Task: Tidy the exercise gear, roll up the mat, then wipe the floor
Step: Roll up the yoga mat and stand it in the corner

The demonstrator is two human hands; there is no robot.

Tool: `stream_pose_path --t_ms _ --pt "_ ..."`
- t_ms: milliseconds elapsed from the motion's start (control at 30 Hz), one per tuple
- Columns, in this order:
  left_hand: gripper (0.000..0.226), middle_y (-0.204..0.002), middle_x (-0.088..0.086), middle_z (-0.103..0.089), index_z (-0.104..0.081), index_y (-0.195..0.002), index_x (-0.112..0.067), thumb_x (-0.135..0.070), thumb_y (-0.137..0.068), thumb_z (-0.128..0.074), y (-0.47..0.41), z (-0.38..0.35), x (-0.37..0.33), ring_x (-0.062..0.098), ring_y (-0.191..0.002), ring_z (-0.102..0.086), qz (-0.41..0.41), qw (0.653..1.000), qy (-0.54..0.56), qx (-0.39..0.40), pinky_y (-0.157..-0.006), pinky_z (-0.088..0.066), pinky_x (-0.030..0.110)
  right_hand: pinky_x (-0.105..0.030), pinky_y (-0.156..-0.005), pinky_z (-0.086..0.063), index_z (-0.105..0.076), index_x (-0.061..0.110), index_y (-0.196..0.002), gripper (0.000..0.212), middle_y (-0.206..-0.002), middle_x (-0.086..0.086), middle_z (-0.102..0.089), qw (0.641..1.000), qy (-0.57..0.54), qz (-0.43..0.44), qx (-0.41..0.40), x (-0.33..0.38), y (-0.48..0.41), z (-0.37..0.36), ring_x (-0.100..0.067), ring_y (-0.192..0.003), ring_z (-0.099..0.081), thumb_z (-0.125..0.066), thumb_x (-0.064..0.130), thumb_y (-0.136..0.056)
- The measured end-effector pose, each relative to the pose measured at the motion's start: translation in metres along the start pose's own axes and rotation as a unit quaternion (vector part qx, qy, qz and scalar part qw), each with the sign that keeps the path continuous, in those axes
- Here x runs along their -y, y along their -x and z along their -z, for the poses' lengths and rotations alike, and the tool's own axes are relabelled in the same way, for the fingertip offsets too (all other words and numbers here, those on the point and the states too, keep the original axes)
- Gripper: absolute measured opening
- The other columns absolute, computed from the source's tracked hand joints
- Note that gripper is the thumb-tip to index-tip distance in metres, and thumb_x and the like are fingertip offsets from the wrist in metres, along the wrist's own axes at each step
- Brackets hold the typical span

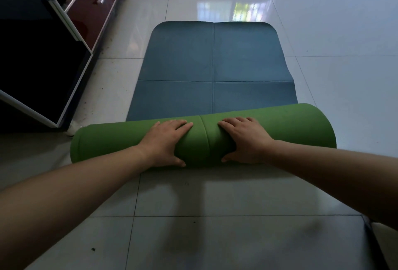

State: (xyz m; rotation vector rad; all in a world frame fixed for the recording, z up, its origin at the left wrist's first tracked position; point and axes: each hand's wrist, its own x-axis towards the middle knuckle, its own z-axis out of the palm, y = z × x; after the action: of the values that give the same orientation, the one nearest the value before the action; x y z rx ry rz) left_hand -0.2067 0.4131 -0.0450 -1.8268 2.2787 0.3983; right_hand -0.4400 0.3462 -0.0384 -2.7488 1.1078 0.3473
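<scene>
Green foam faces outward on the rolled part of the mat [215,64], while the unrolled part lying on the floor [215,194] shows a blue top with faint creases crossing it.

Head view: the roll [301,127] lies crosswise on the pale glossy tiles, close in front of the person. Its left end is near the bottom corner of a dark cabinet [43,54] that lines the left edge of the floor. The flat blue stretch runs away from the roll to a rounded far edge, so roughly half the mat looks not yet rolled.

Both hands are open and press down on the middle of the roll, either side of a crease line. The left hand [165,142] and the right hand [245,142] have their fingers laid over the top and their thumbs low on the near side, and neither is closed around it.

The mat looks light, soft and springy. The roll is thick and loose, so it would probably slacken if the pressure came off. The tiles look slick, so the flat part may slide rather than feed in. Flat palms near the centre suit pushing, but hands spread wider towards the ends would probably keep the edges square. Dark specks lie on the tiles along the cabinet base [101,88].
</scene>
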Motion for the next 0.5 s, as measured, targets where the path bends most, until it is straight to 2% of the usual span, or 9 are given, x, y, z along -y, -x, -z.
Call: stream_pose_path --t_ms 100,200,333,500 --pt "0.107 -0.149 -0.003 -0.033 -0.022 -0.147 -0.027 -0.059 -0.06 -0.076 0.005 0.003 -0.002 0.019 -0.134 -0.033 -0.017 1.0 0.007 -0.023 -0.111 -0.029 0.036 -0.039 -0.103 -0.034 -0.034 0.023 -0.138 0.093 -0.139 0.003 -0.043 1.0 -0.006 -0.003 -0.006 0.001 0.004 0.001 -0.021 -0.124 -0.042 -0.067 0.068 -0.063" --pt "0.098 -0.145 -0.004 -0.04 -0.029 -0.144 -0.027 -0.054 -0.062 -0.076 0.012 0.005 -0.005 0.019 -0.129 -0.04 -0.023 0.999 0.017 -0.039 -0.105 -0.034 0.031 -0.037 -0.101 -0.035 -0.037 0.026 -0.135 0.088 -0.135 0.004 -0.047 1.0 -0.008 -0.005 -0.011 0.002 0.008 0.002 -0.02 -0.121 -0.044 -0.066 0.068 -0.064" --pt "0.089 -0.14 -0.005 -0.046 -0.034 -0.141 -0.028 -0.05 -0.065 -0.076 0.019 0.009 -0.009 0.019 -0.124 -0.046 -0.023 0.998 0.023 -0.05 -0.096 -0.041 0.03 -0.035 -0.098 -0.037 -0.041 0.026 -0.132 0.081 -0.13 0.005 -0.051 1.0 -0.011 -0.001 -0.016 0.005 0.014 0.005 -0.021 -0.116 -0.047 -0.066 0.065 -0.065" --pt "0.086 -0.139 -0.007 -0.047 -0.034 -0.141 -0.031 -0.052 -0.067 -0.073 0.03 0.016 -0.015 0.018 -0.122 -0.048 -0.024 0.999 0.023 -0.026 -0.096 -0.043 0.031 -0.033 -0.094 -0.041 -0.044 0.026 -0.129 0.078 -0.125 0.005 -0.054 1.0 -0.018 0.007 -0.007 0.009 0.027 0.012 -0.02 -0.113 -0.049 -0.066 0.065 -0.066"
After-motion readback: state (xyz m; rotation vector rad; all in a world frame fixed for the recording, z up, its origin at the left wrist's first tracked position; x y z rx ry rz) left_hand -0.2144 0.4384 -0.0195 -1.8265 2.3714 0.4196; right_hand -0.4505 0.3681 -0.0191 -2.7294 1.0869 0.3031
